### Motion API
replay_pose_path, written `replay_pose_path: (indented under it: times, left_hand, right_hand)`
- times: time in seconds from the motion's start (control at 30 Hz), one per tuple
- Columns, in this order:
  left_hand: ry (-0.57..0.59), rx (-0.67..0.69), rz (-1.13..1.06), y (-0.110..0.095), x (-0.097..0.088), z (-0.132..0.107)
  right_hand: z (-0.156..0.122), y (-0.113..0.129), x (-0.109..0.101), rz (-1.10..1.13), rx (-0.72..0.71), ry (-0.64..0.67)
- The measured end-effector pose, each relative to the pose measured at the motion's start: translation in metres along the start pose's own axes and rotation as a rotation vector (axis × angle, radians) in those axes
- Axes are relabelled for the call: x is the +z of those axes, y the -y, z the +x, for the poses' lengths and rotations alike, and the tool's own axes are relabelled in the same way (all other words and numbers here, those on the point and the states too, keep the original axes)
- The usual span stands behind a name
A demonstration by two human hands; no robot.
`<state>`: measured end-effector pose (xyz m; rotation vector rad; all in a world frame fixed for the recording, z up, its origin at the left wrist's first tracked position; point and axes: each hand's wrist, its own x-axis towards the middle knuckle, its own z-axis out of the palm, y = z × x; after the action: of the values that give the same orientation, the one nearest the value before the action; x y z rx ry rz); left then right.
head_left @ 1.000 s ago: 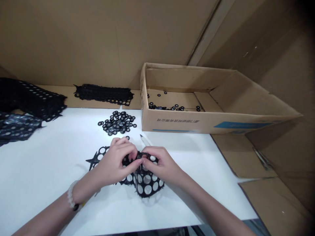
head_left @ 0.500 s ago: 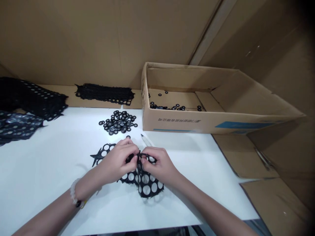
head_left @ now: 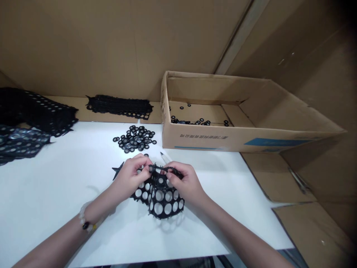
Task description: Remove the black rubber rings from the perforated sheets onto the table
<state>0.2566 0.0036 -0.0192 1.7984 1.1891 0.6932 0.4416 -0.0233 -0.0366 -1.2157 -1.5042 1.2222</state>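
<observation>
1. We see the left hand [head_left: 133, 176] curled, thumb and forefinger pinched together at the far edge of a black, flexible sheet punched with round holes [head_left: 163, 201]. A small dark round piece [head_left: 151, 168] shows at those fingertips; we cannot tell whether it is loose.
2. We see the right hand [head_left: 185, 182] curled too, thumb and fingers gripping a narrow black edge of that sheet.
3. The sheet is between both hands, over the near middle of the white, flat desk [head_left: 55, 193].
4. Beyond the hands we find a heap of small black rings [head_left: 135, 138], with a slim white pen with a dark tip [head_left: 165, 158] near the right hand.
5. Far right, an open brown cardboard box [head_left: 203, 137] contains scattered black rings.
6. Far left, we see piled black dotted sheets [head_left: 33, 111].
7. A pale beaded bracelet [head_left: 83, 214] circles the left wrist.
</observation>
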Motion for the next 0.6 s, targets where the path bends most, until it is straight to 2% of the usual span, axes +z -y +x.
replay_pose_path:
  times: [0.1,0.2,0.27,0.33,0.4,0.5,0.6]
  left_hand:
    - [0.066,-0.026,0.019,0.002,-0.004,0.003]
    - [0.072,-0.038,0.064,0.004,-0.013,0.005]
    - [0.000,-0.040,0.117,0.006,-0.020,0.007]
    - [-0.121,-0.060,0.225,0.009,-0.027,0.008]
    - [-0.223,-0.087,0.382,0.015,-0.032,0.011]
    - [-0.295,-0.082,0.611,0.028,-0.034,0.017]
    - [-0.335,-0.060,0.670,0.042,-0.034,0.023]
  right_hand:
    - [0.002,0.001,-0.001,-0.053,0.035,-0.001]
    - [0.007,0.001,-0.010,-0.089,0.043,-0.087]
    - [0.012,0.000,-0.019,-0.139,0.037,-0.168]
    - [0.015,0.000,-0.026,-0.191,0.040,-0.198]
    - [0.015,0.000,-0.026,-0.215,0.049,-0.160]
    - [0.010,0.000,-0.019,-0.219,0.052,-0.066]
    - [0.005,-0.001,-0.013,-0.213,0.062,-0.014]
